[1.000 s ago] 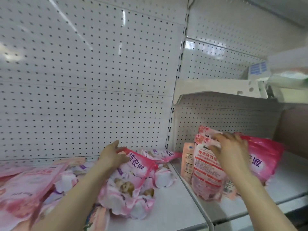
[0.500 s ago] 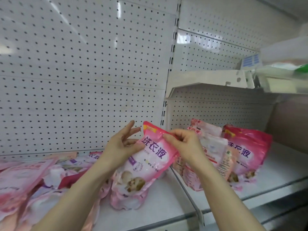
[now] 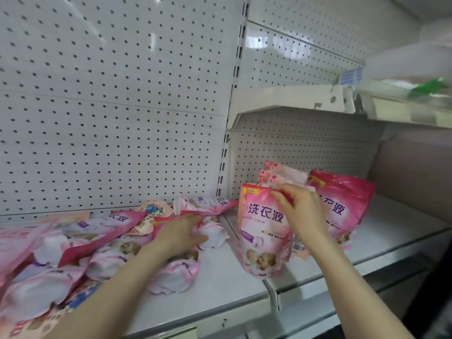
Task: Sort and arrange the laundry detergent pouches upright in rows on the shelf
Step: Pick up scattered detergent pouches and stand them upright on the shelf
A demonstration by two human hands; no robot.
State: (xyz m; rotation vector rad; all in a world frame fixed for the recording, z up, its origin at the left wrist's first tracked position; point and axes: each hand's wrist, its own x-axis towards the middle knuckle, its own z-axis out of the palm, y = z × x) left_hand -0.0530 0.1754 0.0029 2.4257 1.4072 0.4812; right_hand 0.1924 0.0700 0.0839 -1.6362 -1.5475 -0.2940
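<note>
My right hand (image 3: pixel 302 212) pinches the top edge of a pink detergent pouch (image 3: pixel 263 233) and holds it upright at the seam between the two shelf sections. Behind it stand two or three other pink pouches (image 3: pixel 342 204), upright on the right shelf (image 3: pixel 391 238). My left hand (image 3: pixel 179 232) lies with fingers extended on a pouch (image 3: pixel 176 275) in the loose pile of several pouches (image 3: pixel 80 241) lying flat on the left shelf (image 3: pixel 220 297).
White pegboard back panels (image 3: pixel 110 106) rise behind both shelves. A higher shelf (image 3: pixel 305 113) juts out over the right section, with blurred goods (image 3: pixel 415 77) at its far right. A metal divider edge (image 3: pixel 271 289) separates the two shelf boards.
My right hand has carried the pouch rightward to the shelf seam and holds it alone. My left hand let go of it and dropped back onto the pile.
</note>
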